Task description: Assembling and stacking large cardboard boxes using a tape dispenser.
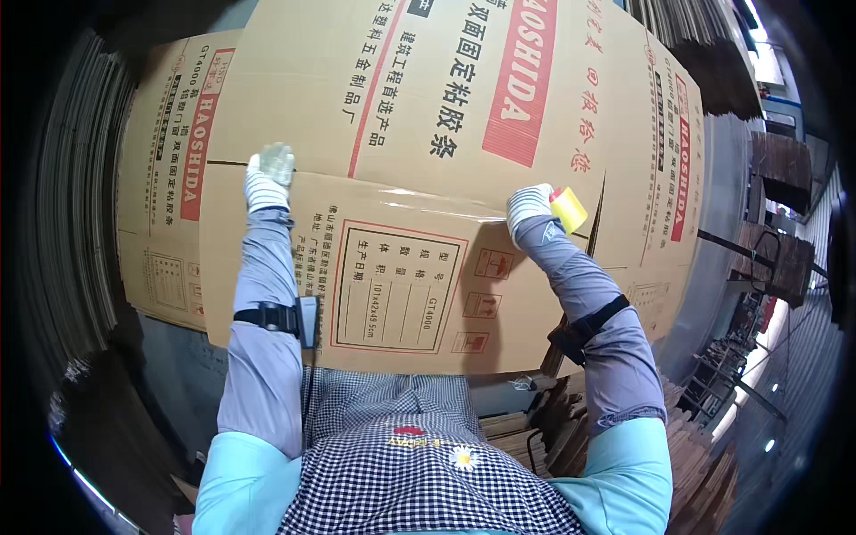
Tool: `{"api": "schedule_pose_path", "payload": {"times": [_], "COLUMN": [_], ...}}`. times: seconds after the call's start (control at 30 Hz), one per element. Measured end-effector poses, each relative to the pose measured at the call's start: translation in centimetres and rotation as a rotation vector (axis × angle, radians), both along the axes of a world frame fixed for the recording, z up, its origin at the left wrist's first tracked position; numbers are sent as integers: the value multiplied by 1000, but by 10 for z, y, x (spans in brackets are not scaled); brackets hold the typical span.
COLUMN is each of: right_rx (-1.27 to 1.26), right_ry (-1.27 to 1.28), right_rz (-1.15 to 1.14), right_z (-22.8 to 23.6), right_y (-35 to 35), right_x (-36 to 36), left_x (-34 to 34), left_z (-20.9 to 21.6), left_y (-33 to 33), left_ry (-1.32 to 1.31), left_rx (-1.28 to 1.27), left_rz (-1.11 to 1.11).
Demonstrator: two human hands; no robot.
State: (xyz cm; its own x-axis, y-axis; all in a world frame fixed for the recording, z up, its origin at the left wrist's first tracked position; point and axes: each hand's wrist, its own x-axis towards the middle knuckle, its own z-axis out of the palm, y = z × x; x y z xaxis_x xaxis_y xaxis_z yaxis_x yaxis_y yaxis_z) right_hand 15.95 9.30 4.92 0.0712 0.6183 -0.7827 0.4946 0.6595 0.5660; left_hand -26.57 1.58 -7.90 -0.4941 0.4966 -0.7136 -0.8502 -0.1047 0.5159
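The left hand (270,172) lies flat, fingers straight, near the carton (392,207)'s left edge. Near its right edge, the right hand (530,207) grips a yellow roll (570,210), fingertips hidden.

The top edge crops the printed carton (392,192); the right hand (530,207) mostly hides its fingers; the lower edge cuts off the checked apron (401,486).

carton (401,205) before apron (419,481) | cardboard stack (80,178) left | cardboard bundles (781,169) right
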Motion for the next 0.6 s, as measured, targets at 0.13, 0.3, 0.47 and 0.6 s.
{"api": "schedule_pose_path", "payload": {"times": [0.13, 0.3, 0.47, 0.6], "right_rx": [505, 634, 748, 671], "right_ry": [686, 750, 1158, 1574], "right_rz": [-214, -830, -1377, -1730], "right_z": [-22, 89, 101, 109], "right_y": [-46, -149, -278, -306], "right_x": [148, 195, 253, 248], "left_x": [12, 214, 419, 499], "left_z": [-5, 38, 56, 54], "left_y": [7, -6, -13, -72], "left_ry": [1050, 2174, 2127, 1837], "left_rx": [-266, -343, 330, 903], "left_rz": [-66, -1190, -1654, -2032]}}
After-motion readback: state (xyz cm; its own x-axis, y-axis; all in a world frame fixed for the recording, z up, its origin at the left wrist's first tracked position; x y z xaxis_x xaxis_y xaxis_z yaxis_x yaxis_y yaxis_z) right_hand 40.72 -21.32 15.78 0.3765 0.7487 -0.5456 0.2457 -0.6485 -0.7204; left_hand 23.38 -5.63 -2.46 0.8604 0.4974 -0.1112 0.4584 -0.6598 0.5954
